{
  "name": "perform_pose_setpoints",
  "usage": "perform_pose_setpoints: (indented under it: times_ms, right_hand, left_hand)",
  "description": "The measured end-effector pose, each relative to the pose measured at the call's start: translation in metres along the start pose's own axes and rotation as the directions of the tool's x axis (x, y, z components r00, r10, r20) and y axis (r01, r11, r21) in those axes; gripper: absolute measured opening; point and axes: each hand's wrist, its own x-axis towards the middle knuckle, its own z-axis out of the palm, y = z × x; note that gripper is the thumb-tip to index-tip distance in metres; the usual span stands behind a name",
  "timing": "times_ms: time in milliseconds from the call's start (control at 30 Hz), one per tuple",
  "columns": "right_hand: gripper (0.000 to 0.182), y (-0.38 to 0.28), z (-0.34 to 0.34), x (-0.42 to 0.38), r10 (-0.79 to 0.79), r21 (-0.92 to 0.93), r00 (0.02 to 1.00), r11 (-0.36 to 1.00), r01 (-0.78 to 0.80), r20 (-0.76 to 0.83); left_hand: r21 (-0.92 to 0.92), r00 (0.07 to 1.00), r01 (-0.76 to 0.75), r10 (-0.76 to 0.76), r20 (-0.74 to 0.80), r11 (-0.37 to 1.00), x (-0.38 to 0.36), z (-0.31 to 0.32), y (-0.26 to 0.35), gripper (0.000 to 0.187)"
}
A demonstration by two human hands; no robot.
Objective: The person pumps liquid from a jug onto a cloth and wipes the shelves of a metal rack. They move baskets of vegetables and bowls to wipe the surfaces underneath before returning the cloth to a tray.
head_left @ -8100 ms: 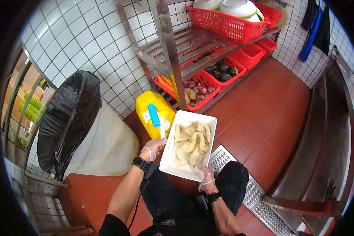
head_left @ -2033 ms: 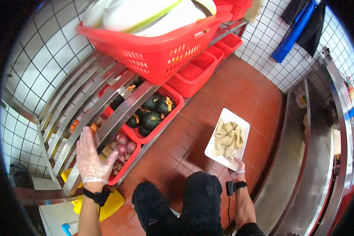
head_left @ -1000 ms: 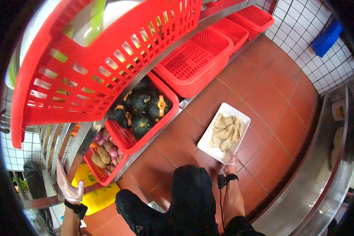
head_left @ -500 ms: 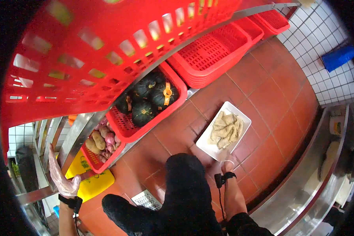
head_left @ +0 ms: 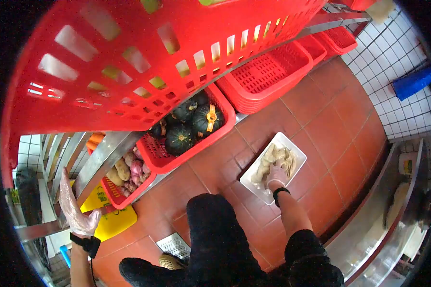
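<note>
My right hand (head_left: 277, 175), in a clear glove, reaches down into a white tray (head_left: 299, 152) on the tiled floor. Its fingers press on a crumpled beige cloth (head_left: 278, 154) lying in the tray; the fingertips are partly lost in the folds. On the far left my left hand (head_left: 76, 210), also gloved, is raised with the fingers stretched and the thumb apart, close to the metal rack (head_left: 93, 167). Nothing is in it. Black straps circle both wrists.
Overhead hangs a large red basket (head_left: 81, 107). Below it, red baskets hold dark green pumpkins (head_left: 179, 138), potatoes and onions. Stacked red baskets (head_left: 268, 71) stand beyond. A yellow board (head_left: 115, 220), a grater (head_left: 174, 247) and a steel counter (head_left: 364, 244) are nearby.
My right hand has moved forward from the near edge of the tray onto the cloth. The view has shifted slightly, and my left hand remains stretched beside the rack.
</note>
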Motion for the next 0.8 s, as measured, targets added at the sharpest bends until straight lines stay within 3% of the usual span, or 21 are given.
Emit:
perform_pose_setpoints:
  times_ms: [100,167,233,367,400,500,533,633,800]
  right_hand:
    - [0.03,0.023,0.064,0.03,-0.005,-0.005,1.0,1.0,0.005,-0.011]
    - [0.025,0.015,0.029,0.014,0.003,0.235,1.0,0.972,0.003,-0.027]
    - [0.021,0.026,0.021,0.011,-0.016,0.379,0.997,0.924,0.043,-0.075]
    - [0.02,0.032,-0.02,-0.003,-0.009,0.592,1.0,0.805,0.022,-0.025]
    - [0.018,0.067,0.072,0.047,-0.025,0.897,0.994,0.43,0.103,-0.102]
    - [0.012,0.066,-0.004,0.021,-0.103,0.836,0.988,0.547,-0.043,0.118]
    - [0.014,0.054,-0.035,0.002,-0.076,0.906,0.983,0.405,-0.122,0.166]
    - [0.019,0.059,-0.042,-0.014,-0.088,0.956,0.953,0.058,-0.286,0.29]
    - [0.029,0.063,-0.041,-0.035,-0.097,0.914,0.919,-0.103,-0.392,0.383]
  left_hand:
    - [-0.025,1.0,0.001,-0.001,-0.002,1.0,0.001,-0.001,0.0,0.105]
    - [-0.064,1.0,0.01,-0.01,0.002,0.998,0.004,-0.003,0.004,0.103]
    - [-0.021,1.0,-0.029,0.029,-0.009,0.999,-0.001,-0.002,-0.001,0.101]
    - [-0.054,0.999,-0.021,0.02,-0.026,0.998,0.0,-0.002,-0.001,0.1]
    - [-0.072,0.999,-0.023,0.021,-0.029,0.997,0.0,-0.001,-0.001,0.1]
    - [-0.079,1.0,0.002,-0.004,-0.029,0.997,0.001,-0.001,0.001,0.1]
    - [-0.069,1.0,-0.002,0.0,-0.022,0.998,0.001,-0.001,0.001,0.1]
    - [-0.033,1.0,-0.007,0.007,-0.013,0.999,0.001,-0.003,0.0,0.102]
    - [-0.026,1.0,-0.015,0.015,-0.02,1.0,0.002,-0.003,0.001,0.102]
